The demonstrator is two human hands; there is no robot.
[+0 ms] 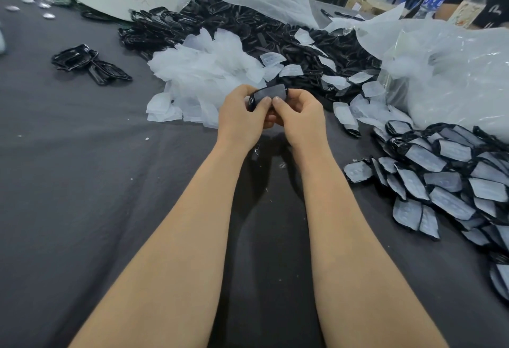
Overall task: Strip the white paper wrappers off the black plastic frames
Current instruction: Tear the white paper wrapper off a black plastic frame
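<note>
One seemingly wrapped frame point(268, 95) between left hand point(241, 115) and right hand point(300, 116).

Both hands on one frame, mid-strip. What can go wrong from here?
1. The left hand and right hand pinch the frame close together at its near edge; its wrapper might tear and leave scraps.
2. The loose wrappers spill onto the stripped frames; another discard could mix in and need re-sorting.
</note>
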